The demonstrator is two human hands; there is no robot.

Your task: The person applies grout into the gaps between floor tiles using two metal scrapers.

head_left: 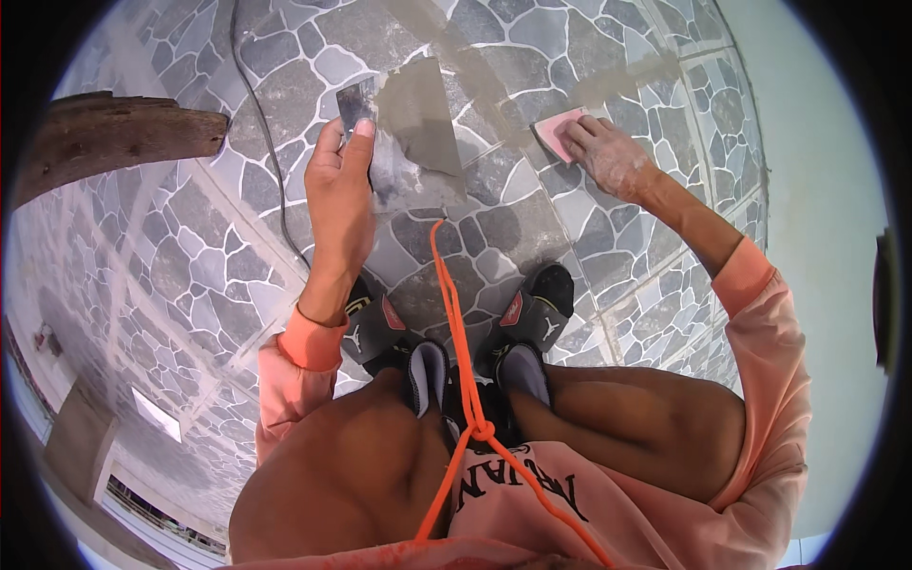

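Observation:
My left hand (340,195) grips a flat, greyish plate (388,190) at its left side, thumb on top; a thick patch of grey-beige paste (418,114) lies on the plate. My right hand (608,157), dusted with pale powder, is closed on a small pink pad (556,128) with a dark edge, low over or on the grey stone-patterned tiled floor (503,199), right of the plate. Beige smears mark the tile joints near it. An orange cord (459,342) hangs from my body between my legs toward the plate.
My feet in dark sandals (532,323) stand below the plate. A weathered wooden plank (123,142) lies at the left, with a dark cable (271,161) running beside it. A pale wall (817,161) borders the floor on the right. A white rectangle (155,411) shows at the lower left.

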